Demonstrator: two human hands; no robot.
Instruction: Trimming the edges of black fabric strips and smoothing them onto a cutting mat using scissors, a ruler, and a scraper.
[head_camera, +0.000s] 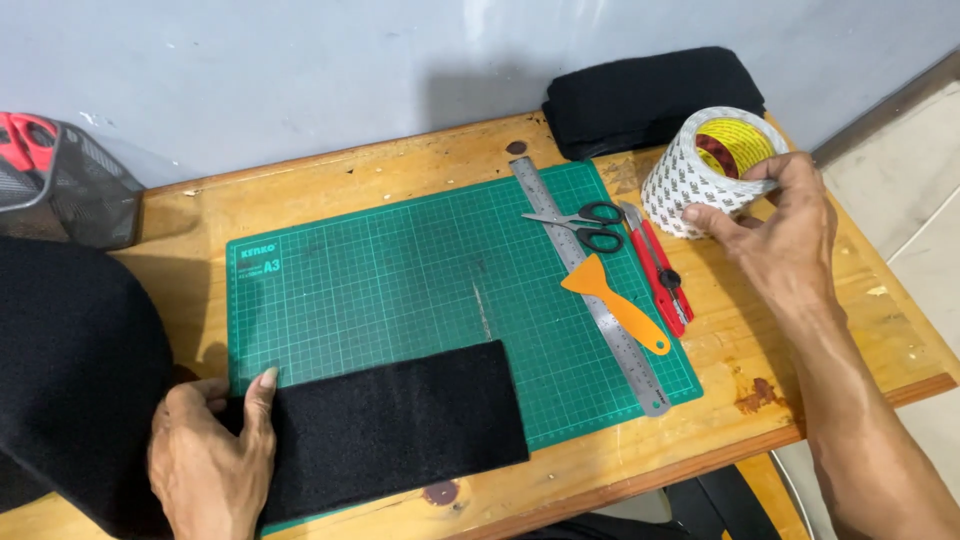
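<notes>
My right hand is closed around the wide roll of double-sided tape, thumb on its printed side and fingers curled over the top rim, with the roll tilted on the bench at the far right corner. My left hand lies flat, fingers pressing the near-left end of the black felt strip, which stretches away from my thumb across the lower edge of the green cutting mat. I think the main risk sits just inside my right fingers: the red utility knife, the scissors, the orange scraper and the steel ruler all lie between the roll and the felt, so dragging the roll low toward the strip could knock them off or catch my knuckles on the knife. The roll is held by its rim only and could slip and tumble over the bench edge beyond my palm. If my left fingers ease up, the felt could skew on the mat. A folded black cloth lies behind the roll.
</notes>
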